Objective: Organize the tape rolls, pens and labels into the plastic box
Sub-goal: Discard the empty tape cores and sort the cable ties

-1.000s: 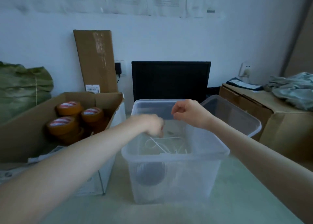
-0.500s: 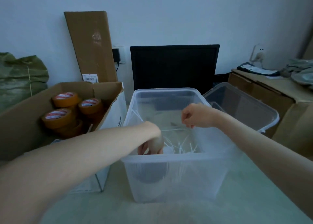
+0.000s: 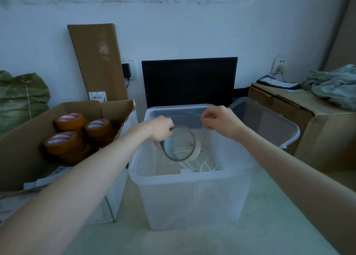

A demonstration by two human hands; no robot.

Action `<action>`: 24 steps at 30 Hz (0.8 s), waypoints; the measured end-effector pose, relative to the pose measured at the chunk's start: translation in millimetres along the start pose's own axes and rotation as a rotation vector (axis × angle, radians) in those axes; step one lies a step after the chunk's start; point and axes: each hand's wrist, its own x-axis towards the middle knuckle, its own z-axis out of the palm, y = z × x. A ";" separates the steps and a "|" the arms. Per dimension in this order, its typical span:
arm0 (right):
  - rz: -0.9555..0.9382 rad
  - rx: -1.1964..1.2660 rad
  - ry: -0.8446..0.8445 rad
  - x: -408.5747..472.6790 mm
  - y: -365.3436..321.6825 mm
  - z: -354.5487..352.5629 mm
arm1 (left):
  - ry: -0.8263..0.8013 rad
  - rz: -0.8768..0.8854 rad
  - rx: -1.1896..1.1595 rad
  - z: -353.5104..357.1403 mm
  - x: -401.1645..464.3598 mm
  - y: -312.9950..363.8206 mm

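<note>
Left hand (image 3: 161, 131) grips a tape roll (image 3: 179, 143) above the plastic box (image 3: 192, 179) (rim clear all round). Right hand (image 3: 217, 120) is curled, maybe pinching something thin, too dim to tell.

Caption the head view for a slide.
Left hand holds a tape roll above the plastic box; right hand beside.

just one cam here, head-mounted, wide-angle, looking forward and down over the person's own forearms; sits close above the plastic box (image 3: 192, 181) on the table; faces the back wall, monitor (image 3: 189, 81) dead centre; edges bend noticeably
</note>
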 end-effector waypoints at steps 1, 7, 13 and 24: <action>0.016 0.078 0.013 -1.3 -1.8 -3.0 | 0.057 0.018 -0.058 -5.6 -4.5 -0.1; 0.134 0.474 -0.164 -41.9 -21.2 -35.1 | 0.364 0.179 -0.167 -33.6 -37.9 31.5; 0.096 0.716 0.057 -97.9 -28.9 -81.5 | 0.597 0.357 -0.200 -33.8 -71.4 86.8; 0.149 0.958 0.230 -220.7 9.9 -121.9 | 0.164 0.511 -0.974 46.0 -117.9 175.2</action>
